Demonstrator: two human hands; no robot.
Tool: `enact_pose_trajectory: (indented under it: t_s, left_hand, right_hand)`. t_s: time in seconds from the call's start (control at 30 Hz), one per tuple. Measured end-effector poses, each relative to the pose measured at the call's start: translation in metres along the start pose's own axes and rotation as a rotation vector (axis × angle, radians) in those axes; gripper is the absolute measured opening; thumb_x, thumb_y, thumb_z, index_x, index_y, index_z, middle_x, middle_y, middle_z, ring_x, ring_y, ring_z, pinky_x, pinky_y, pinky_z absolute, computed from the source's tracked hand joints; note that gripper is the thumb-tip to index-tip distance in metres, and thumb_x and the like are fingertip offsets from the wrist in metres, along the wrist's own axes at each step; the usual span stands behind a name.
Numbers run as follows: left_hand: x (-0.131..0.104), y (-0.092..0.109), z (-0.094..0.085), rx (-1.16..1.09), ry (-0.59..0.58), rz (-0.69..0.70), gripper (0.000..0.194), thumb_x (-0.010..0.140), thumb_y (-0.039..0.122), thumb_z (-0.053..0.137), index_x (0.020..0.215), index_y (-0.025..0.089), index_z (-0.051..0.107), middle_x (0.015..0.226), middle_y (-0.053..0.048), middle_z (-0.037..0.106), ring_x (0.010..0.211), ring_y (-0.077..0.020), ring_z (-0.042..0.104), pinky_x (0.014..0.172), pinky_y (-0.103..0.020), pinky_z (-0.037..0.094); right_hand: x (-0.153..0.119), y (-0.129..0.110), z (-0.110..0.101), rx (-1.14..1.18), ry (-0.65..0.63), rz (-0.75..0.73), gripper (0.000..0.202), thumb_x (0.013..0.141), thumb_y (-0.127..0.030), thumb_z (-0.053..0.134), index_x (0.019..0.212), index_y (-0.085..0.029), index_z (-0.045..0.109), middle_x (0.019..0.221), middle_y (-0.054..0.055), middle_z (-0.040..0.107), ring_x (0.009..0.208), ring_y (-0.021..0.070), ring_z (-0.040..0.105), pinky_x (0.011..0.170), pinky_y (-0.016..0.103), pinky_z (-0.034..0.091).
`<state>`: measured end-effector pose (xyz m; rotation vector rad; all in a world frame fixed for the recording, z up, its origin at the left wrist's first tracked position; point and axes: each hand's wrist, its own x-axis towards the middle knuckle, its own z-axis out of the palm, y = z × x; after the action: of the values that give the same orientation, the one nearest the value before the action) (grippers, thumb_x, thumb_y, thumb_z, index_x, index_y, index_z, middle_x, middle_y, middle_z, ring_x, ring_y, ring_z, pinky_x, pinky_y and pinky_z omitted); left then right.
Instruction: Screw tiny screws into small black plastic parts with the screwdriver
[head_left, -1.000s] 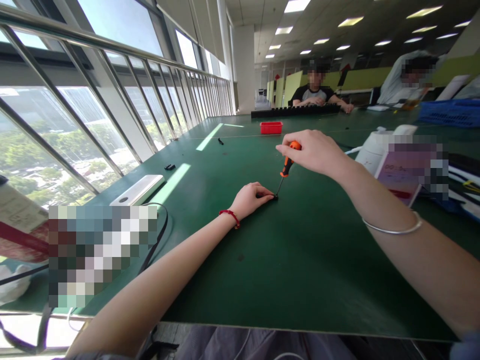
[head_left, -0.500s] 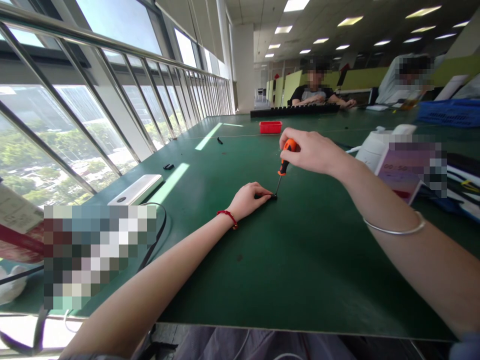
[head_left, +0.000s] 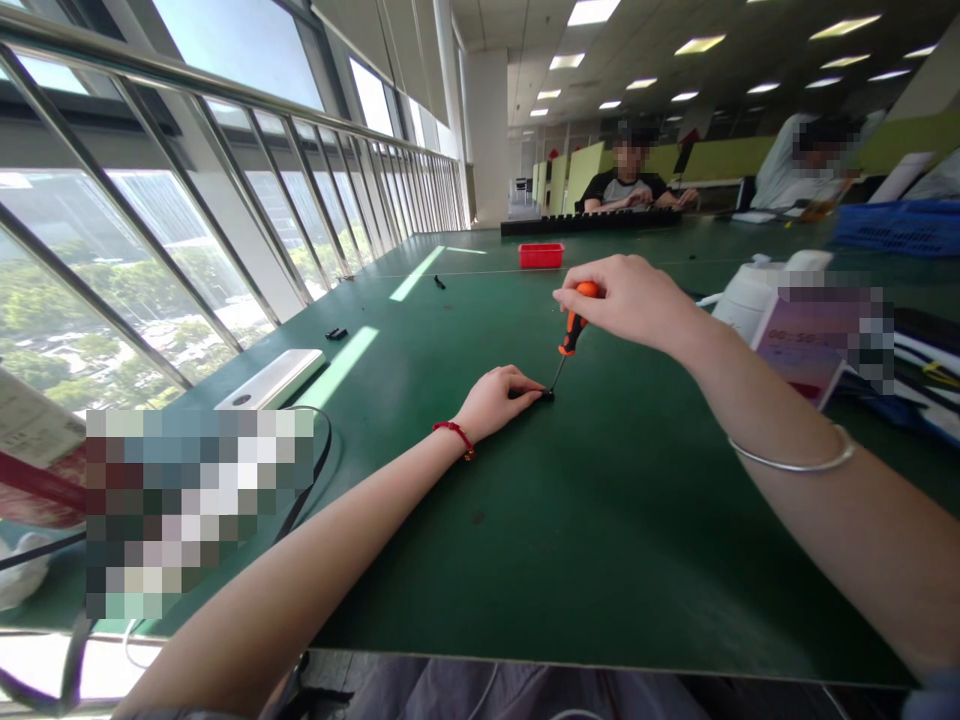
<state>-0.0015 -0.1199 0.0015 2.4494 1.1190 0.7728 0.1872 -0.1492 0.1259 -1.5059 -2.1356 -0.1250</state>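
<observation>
My left hand rests on the green table, its thumb and fingers pinching a small black part against the surface. Above and to the right, my right hand is closed round the top of an orange and black screwdriver. The screwdriver leans, with its handle up to the right and its thin metal shaft running down to the black part. Its tip meets the part, though the exact contact point is too small to tell.
Beyond my hands sits a red tray. Small black pieces and a white box lie left. A white bottle and a pink display stand right. Two people sit at the far side, near a blue basket.
My right hand has turned slightly about the screwdriver handle, and the handle leans a little more to the right. My left hand and the black part stay in place.
</observation>
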Motion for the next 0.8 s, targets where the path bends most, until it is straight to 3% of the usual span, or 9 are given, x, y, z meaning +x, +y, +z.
enact_pose_trajectory:
  t_s: [0.1,0.27,0.37,0.43,0.53,0.63,0.73,0.8]
  left_hand:
    - [-0.0001,0.0002,-0.0002,-0.002,-0.002,-0.002,0.022,0.087,0.027,0.058,0.1,0.019,0.075,0.091,-0.005,0.065,0.085,-0.0168,0.06,0.082,-0.028,0.048]
    - [-0.0004,0.0007,-0.0008,-0.004,-0.005,-0.012,0.022,0.087,0.027,0.058,0.099,0.02,0.076,0.091,-0.005,0.065,0.085,-0.017,0.06,0.081,-0.028,0.048]
    - [-0.0007,0.0013,-0.0012,-0.011,-0.005,-0.015,0.022,0.088,0.027,0.058,0.099,0.02,0.076,0.092,-0.005,0.065,0.085,-0.0168,0.06,0.081,-0.027,0.048]
    - [-0.0007,0.0015,-0.0012,-0.012,-0.002,-0.014,0.022,0.088,0.027,0.058,0.099,0.02,0.076,0.091,-0.005,0.065,0.085,-0.0168,0.06,0.082,-0.027,0.048]
    - [-0.0005,0.0011,-0.001,-0.013,-0.002,-0.008,0.022,0.088,0.027,0.058,0.099,0.02,0.076,0.091,-0.005,0.065,0.085,-0.0168,0.06,0.082,-0.027,0.049]
    - [-0.0002,0.0008,-0.0009,-0.009,-0.007,-0.007,0.022,0.087,0.027,0.058,0.1,0.02,0.075,0.09,-0.005,0.065,0.084,-0.0168,0.06,0.082,-0.028,0.048]
    - [-0.0002,0.0011,-0.0011,-0.007,-0.009,-0.008,0.023,0.087,0.027,0.058,0.101,0.019,0.075,0.09,-0.005,0.065,0.084,-0.0169,0.059,0.082,-0.028,0.048]
    - [-0.0003,0.0014,-0.0012,-0.01,-0.008,-0.006,0.023,0.088,0.027,0.058,0.1,0.019,0.075,0.091,-0.006,0.065,0.084,-0.0168,0.06,0.081,-0.028,0.048]
  right_hand:
    - [0.0008,0.0017,0.0009,-0.008,0.011,0.008,0.021,0.077,-0.035,0.052,0.093,-0.025,0.061,0.067,0.0,0.059,0.058,0.015,0.047,0.056,0.028,0.028]
    - [0.0012,0.0028,0.001,-0.022,-0.024,0.018,0.03,0.082,-0.048,0.047,0.074,-0.022,0.062,0.066,0.003,0.06,0.059,0.0161,0.048,0.056,0.029,0.029]
    - [0.0011,0.0021,0.0017,0.019,-0.015,-0.024,0.022,0.079,-0.04,0.052,0.091,-0.024,0.061,0.065,0.0,0.058,0.058,0.0154,0.048,0.056,0.029,0.029]
    - [0.0012,0.0015,0.0026,0.033,-0.015,-0.038,0.029,0.075,-0.036,0.057,0.101,-0.024,0.058,0.066,-0.001,0.057,0.057,0.0146,0.047,0.056,0.028,0.03]
    - [0.0017,0.0011,0.0038,0.02,-0.011,0.0,0.024,0.08,-0.045,0.051,0.087,-0.023,0.059,0.065,0.0,0.056,0.057,0.0147,0.046,0.056,0.028,0.029]
    - [0.0018,0.0014,0.0044,0.029,-0.001,0.008,0.039,0.088,-0.05,0.037,0.072,-0.021,0.058,0.06,0.001,0.054,0.056,0.0149,0.046,0.057,0.029,0.029]
    - [0.0014,0.0013,0.0049,0.065,0.025,-0.039,0.022,0.083,-0.039,0.046,0.09,-0.022,0.059,0.064,0.0,0.056,0.056,0.0144,0.045,0.056,0.029,0.028]
    - [0.0012,0.001,0.0049,0.074,0.024,-0.049,0.023,0.079,-0.033,0.051,0.099,-0.023,0.058,0.066,-0.001,0.058,0.057,0.0142,0.046,0.056,0.028,0.029]
